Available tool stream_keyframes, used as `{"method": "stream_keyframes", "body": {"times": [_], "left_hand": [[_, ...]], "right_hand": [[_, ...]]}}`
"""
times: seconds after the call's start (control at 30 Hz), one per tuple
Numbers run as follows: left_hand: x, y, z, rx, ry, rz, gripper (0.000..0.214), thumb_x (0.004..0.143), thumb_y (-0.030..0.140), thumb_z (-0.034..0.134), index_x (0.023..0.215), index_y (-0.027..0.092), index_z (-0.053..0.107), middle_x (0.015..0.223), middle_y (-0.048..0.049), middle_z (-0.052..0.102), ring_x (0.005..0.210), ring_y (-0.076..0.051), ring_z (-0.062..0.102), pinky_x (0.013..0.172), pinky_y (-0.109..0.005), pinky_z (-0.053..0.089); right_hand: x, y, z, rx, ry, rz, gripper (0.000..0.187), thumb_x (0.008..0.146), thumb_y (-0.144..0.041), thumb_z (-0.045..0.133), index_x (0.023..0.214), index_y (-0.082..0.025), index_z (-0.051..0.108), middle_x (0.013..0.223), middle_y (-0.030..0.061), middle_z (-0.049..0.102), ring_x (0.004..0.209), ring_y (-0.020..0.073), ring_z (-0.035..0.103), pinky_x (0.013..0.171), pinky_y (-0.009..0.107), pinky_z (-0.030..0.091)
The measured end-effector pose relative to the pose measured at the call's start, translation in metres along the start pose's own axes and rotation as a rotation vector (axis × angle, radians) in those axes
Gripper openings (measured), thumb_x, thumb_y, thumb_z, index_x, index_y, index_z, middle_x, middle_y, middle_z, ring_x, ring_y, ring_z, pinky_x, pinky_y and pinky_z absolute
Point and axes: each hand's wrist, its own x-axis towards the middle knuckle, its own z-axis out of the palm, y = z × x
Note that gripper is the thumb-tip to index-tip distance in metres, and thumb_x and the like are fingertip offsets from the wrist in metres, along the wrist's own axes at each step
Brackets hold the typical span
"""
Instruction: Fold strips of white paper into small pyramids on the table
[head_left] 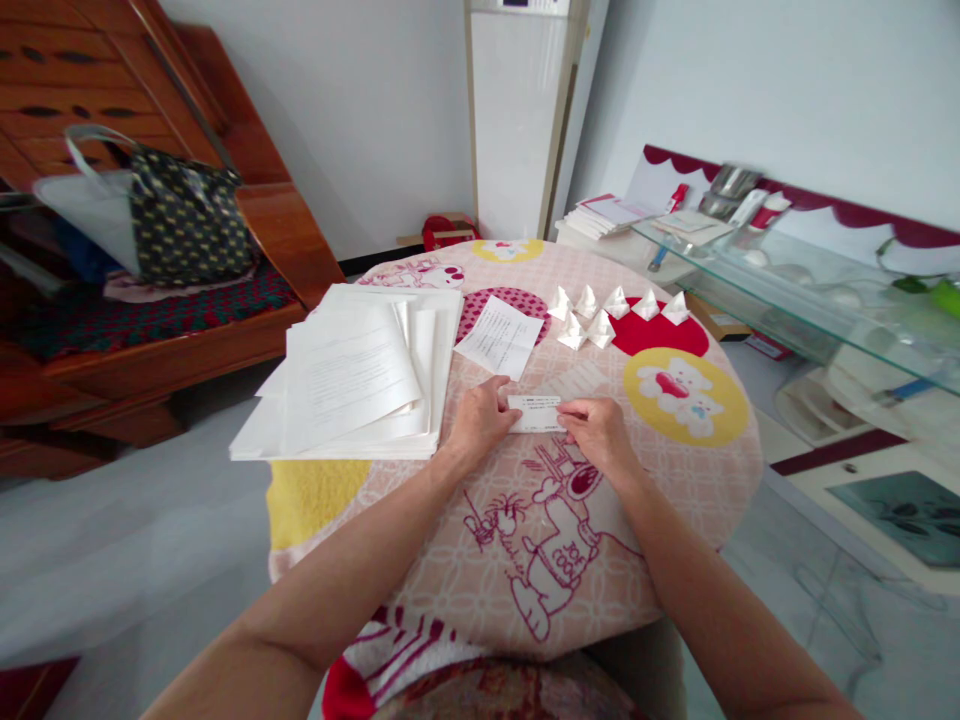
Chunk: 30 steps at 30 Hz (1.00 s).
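A small printed sheet, folded into a narrow rectangle of paper (534,414), lies on the patterned cloth in front of me. My left hand (480,418) grips its left end, thumb on the near side. At the right end, the thumb and fingers of my right hand (598,432) pinch the edge. Just beyond my left hand rests a loose creased printed sheet (501,337). Farther off to the right stand several folded white paper shapes (598,328) with pointed tips, grouped in two rows.
A stack of white paper (352,375) covers the left part of the round table, which has a patterned cloth (690,480). To the right is a glass shelf (825,310) with items on it. A wooden bench (277,225) holding a dotted bag (184,215) stands left.
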Motion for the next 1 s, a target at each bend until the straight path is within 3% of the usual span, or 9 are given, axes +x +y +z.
{"method": "stream_keyframes", "body": {"times": [0.43, 0.7, 1.0], "left_hand": [[0.0033, 0.0020, 0.0005, -0.033, 0.000, -0.040, 0.062, 0.081, 0.015, 0.075, 0.140, 0.009, 0.060, 0.069, 0.0005, 0.072, 0.075, -0.019, 0.071, 0.082, -0.031, 0.054], [0.0052, -0.0018, 0.0018, -0.048, 0.010, -0.025, 0.062, 0.080, 0.016, 0.076, 0.140, 0.011, 0.060, 0.064, 0.0026, 0.069, 0.071, -0.019, 0.070, 0.081, -0.031, 0.054], [0.0036, 0.0067, -0.0036, -0.079, -0.035, -0.111, 0.066, 0.082, 0.015, 0.076, 0.144, 0.010, 0.056, 0.065, 0.0030, 0.069, 0.057, -0.014, 0.065, 0.071, -0.027, 0.052]], "right_hand": [[-0.0001, -0.0014, 0.0016, -0.026, 0.018, 0.000, 0.021, 0.077, -0.018, 0.067, 0.091, -0.016, 0.084, 0.064, 0.0014, 0.075, 0.049, 0.0179, 0.067, 0.047, 0.024, 0.052], [-0.0009, -0.0078, 0.0012, -0.077, 0.005, 0.032, 0.026, 0.079, -0.016, 0.065, 0.097, -0.012, 0.084, 0.075, 0.0047, 0.079, 0.053, 0.0180, 0.069, 0.049, 0.024, 0.053], [0.0016, -0.0071, 0.0008, -0.189, -0.029, 0.050, 0.034, 0.082, -0.019, 0.063, 0.109, -0.012, 0.083, 0.094, 0.0085, 0.082, 0.065, 0.0208, 0.074, 0.057, 0.026, 0.058]]}}
